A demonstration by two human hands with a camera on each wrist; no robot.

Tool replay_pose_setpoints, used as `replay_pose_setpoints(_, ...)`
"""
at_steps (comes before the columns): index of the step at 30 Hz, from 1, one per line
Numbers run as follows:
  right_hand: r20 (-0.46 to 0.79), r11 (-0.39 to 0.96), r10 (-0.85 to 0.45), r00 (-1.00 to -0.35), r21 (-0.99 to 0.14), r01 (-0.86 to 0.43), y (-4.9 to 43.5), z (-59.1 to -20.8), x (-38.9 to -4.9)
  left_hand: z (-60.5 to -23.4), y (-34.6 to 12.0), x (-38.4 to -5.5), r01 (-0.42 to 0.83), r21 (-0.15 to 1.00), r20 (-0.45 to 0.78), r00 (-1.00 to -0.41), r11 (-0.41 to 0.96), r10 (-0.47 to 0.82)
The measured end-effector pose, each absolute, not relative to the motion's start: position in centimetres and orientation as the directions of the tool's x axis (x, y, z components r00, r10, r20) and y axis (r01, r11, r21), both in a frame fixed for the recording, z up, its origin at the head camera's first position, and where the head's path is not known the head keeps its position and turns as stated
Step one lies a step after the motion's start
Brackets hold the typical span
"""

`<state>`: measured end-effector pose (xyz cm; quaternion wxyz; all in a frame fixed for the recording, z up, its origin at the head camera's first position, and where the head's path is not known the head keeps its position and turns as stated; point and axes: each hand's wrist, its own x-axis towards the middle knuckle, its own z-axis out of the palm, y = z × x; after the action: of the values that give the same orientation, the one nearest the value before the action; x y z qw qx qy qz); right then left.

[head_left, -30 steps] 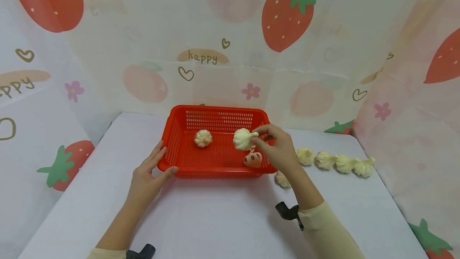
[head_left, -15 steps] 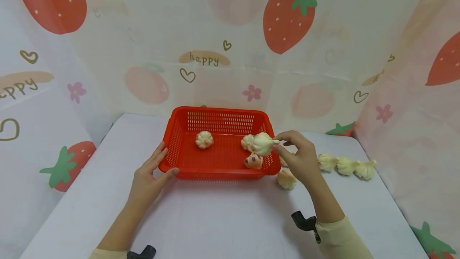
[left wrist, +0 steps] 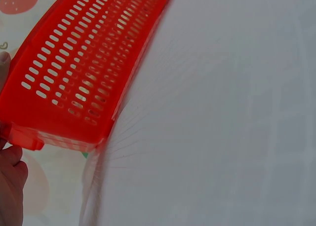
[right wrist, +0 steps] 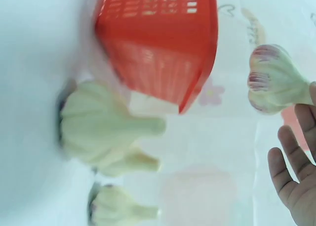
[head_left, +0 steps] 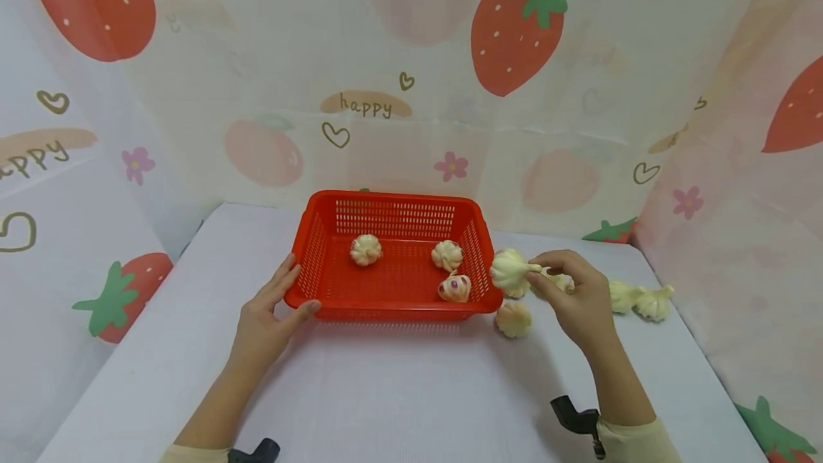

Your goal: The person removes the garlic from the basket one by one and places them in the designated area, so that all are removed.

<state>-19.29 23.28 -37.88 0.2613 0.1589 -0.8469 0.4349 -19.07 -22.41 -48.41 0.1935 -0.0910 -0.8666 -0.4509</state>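
In the head view my left hand (head_left: 263, 324) holds the left front corner of a red plastic basket (head_left: 386, 311), thumb at the front rim and fingers along the left side. My right hand (head_left: 579, 299) pinches a garlic bulb (head_left: 510, 271) by its stem, just right of the basket's right rim. That bulb (right wrist: 274, 80) shows purple streaks on its base in the right wrist view. Inside the basket lie three more bulbs: one garlic bulb (head_left: 366, 250) toward the left, a second garlic bulb (head_left: 447, 255) and a purple-spotted garlic bulb (head_left: 454, 288) at the right.
Several garlic bulbs lie on the white-covered table (head_left: 398, 391) right of the basket. A single bulb (head_left: 514, 320) sits nearest the basket's front corner, while the bulb at the far right (head_left: 654, 304) ends a row partly hidden by my right hand. Strawberry-print cloth (head_left: 411, 141) stands behind.
My right hand has moved right with the garlic bulb, from over the basket to beyond its right rim. The bulb behind it in the basket now shows. My left hand stays on the basket.
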Motion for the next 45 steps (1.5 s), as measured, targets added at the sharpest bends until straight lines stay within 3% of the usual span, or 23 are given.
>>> replay_pose_setpoints(19,0.55,0.526,0.065,-0.833,-0.728,-0.439,28.2,-41.2,-18.1,-48.5,-22.3,-18.9,0.357,0.746,0.441,-0.897,0.562,-0.015)
replay_pose_setpoints(27,0.438,0.542,0.173,-0.882,-0.79,-0.286,29.3,-42.1,-17.9,-48.5,-22.3,-19.0,0.364,0.741,0.447,-0.894,0.565,-0.01)
replay_pose_setpoints(45,0.381,0.642,0.181,-0.907,-0.744,-0.185,31.9,-44.6,-18.3,-48.4,-22.3,-19.0,0.34,0.741,0.428,-0.904,0.579,-0.017)
